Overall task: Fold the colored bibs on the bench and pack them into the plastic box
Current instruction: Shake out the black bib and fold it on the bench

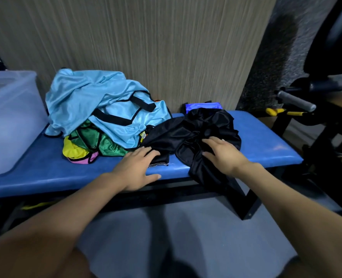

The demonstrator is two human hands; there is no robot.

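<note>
Head view: left hand [137,168] and right hand [224,155] press flat, fingers extended, on the crumpled black bib [194,133] on the blue bench [45,169]. Beyond the left hand lies the bib pile [98,109]; farther left, the plastic box [9,121].

Dim indoor light, faint glare on the bench [280,147], soft blur throughout, wide-angle bending at the edges.

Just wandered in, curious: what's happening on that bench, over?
Left hand and right hand open, flat on crumpled black satin bib. Light-blue bib heaped beside it, unfolded. Translucent plastic box far left; nothing blocking.
</note>
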